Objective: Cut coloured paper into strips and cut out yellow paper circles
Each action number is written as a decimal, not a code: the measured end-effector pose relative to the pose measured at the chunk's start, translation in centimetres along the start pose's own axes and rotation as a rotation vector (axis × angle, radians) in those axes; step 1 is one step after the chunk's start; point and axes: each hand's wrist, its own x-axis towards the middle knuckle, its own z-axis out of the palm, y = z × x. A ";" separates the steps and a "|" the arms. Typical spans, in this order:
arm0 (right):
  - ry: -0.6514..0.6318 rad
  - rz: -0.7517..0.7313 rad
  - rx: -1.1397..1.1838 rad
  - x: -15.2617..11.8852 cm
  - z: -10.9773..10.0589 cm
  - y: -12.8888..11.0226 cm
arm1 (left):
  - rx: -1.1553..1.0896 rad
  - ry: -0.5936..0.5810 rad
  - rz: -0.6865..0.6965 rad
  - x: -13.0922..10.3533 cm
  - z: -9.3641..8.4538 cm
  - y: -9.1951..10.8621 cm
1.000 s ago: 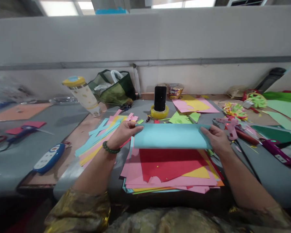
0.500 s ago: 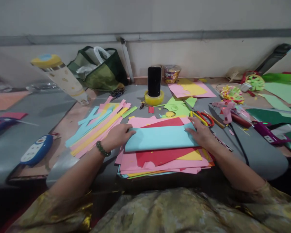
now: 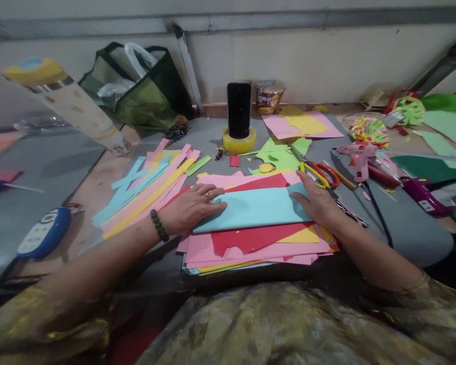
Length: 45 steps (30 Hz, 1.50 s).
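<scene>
A folded light-blue paper [image 3: 256, 207] lies across a stack of coloured sheets [image 3: 251, 252], mostly pink, with red and yellow pieces showing. My left hand [image 3: 192, 205] rests on the blue paper's left end, palm down, fingers somewhat spread; a green bead bracelet is on that wrist. At the paper's right end is my right hand [image 3: 317, 198], thumb on the blue surface and forefinger stretched past its upper corner; its other fingers are partly hidden. Left of the stack lie cut paper strips [image 3: 148, 187] in blue, pink and yellow.
Scissors [image 3: 321, 175] and a pink glue gun [image 3: 361, 159] lie right of the stack. A phone [image 3: 239, 110] stands in a yellow tape roll [image 3: 239, 144]. Farther left are a tilted bottle [image 3: 76, 109], a green bag [image 3: 148, 96] and a blue-and-white device [image 3: 45, 233].
My left hand has moved from the paper's left edge onto its top, with the fingers flatter. My right hand has stayed at the right end. The camera view has tilted down slightly.
</scene>
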 end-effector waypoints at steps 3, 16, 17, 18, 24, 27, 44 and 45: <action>-0.001 -0.004 -0.004 0.0 0.0 0.1 | -0.041 -0.192 0.094 1.6 -1.5 0.6; -0.043 -0.011 -0.021 0.1 -0.5 -0.7 | 0.049 -0.213 0.037 4.4 1.3 4.9; -0.058 -0.001 -0.033 0.1 -0.5 -0.7 | -0.009 -0.229 0.102 4.3 1.6 4.5; -0.076 0.013 -0.047 0.1 -0.5 -0.8 | -0.068 -0.260 0.151 4.1 1.9 4.2; -0.052 -0.020 -0.204 -0.1 -1.7 -1.5 | -0.222 -0.302 0.207 3.7 2.1 4.0; 0.068 -0.397 -0.259 -0.6 -2.8 -2.4 | -0.240 -0.286 0.215 3.7 1.9 4.2; -0.106 -1.114 -0.406 -3.5 -1.2 -6.4 | -0.260 -0.283 0.219 3.5 2.3 4.2; -0.096 -1.105 -0.413 -3.8 -1.5 -6.0 | -0.257 -0.281 0.225 3.5 2.2 4.2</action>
